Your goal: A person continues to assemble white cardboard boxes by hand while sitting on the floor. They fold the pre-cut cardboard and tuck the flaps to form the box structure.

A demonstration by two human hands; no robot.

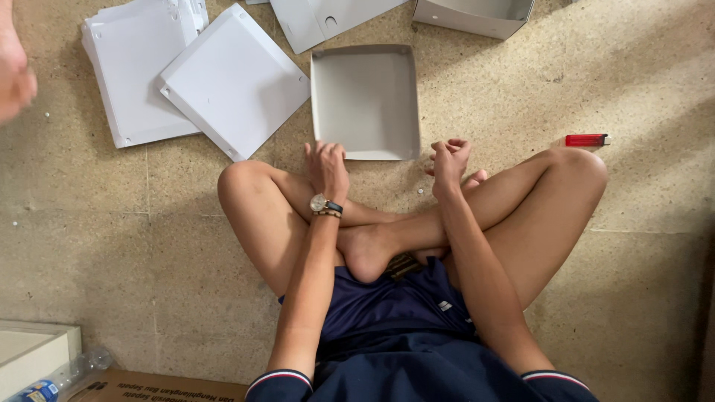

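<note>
A: Speckled beige floor [89, 238], seen from above; crossed bare legs at centre.

B: Nearest item?

A: Shallow white cardboard tray [365, 100], open side up, flat on floor just ahead of shins.

B: Left hand?

A: Left hand [326, 167] palm down, fingers bent, tips at tray's near left edge; grip on it cannot be told. Watch on wrist.

B: Right hand?

A: Right hand [449, 160] loosely curled, empty, just beside tray's near right corner.

B: Surroundings?

A: Flat white sheets [186, 74] upper left; red lighter [587, 140] to the right.
</note>
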